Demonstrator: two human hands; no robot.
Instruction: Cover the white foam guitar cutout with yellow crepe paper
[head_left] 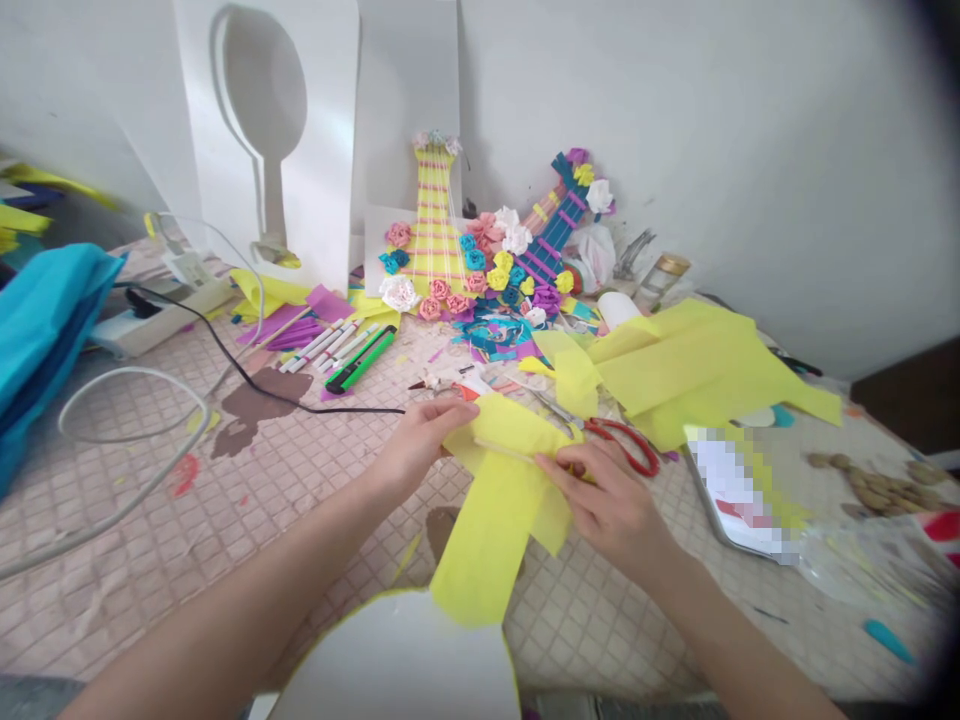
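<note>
A strip of yellow tissue paper (491, 500) is held between both hands over the tiled floor. My left hand (420, 440) pinches its upper left end. My right hand (604, 495) is closed on its right side, fingers folded round the paper and a thin stick (506, 451) that lies across it. The strip's loose end hangs down toward a white card shape edged in yellow (401, 655) near me.
Red-handled scissors (626, 440) lie just beyond my right hand, beside a large yellow tissue sheet (690, 365). A green utility knife (361, 358), markers (322, 345), two flower-decorated guitar crafts (439, 235), a black cable (247, 375), a power strip (161, 315) and a tablet (739, 490) surround.
</note>
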